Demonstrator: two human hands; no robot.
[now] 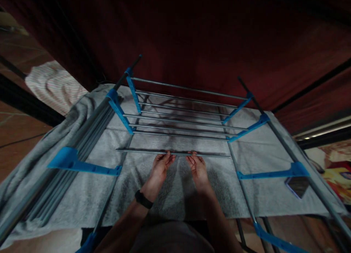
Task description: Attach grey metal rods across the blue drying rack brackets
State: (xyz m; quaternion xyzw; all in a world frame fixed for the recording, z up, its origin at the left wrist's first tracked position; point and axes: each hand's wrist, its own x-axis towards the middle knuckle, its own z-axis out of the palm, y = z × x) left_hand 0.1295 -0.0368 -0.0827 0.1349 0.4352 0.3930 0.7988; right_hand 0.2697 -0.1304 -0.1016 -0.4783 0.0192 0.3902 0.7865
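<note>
In the head view, a thin grey metal rod lies crosswise in both my hands. My left hand, with a dark band on the wrist, pinches it left of its middle. My right hand grips it a short way to the right. Around the hands stands a rack frame of grey tubes with blue plastic brackets. Several crossbars join the far brackets on both sides. The nearer left bracket and nearer right bracket have no rod between them. Both rod ends stay apart from these brackets.
A grey blanket covers the surface under the frame. On the left lies a bundle of loose grey tubes. A phone rests at the right beside a frame tube. Dark red fabric hangs behind.
</note>
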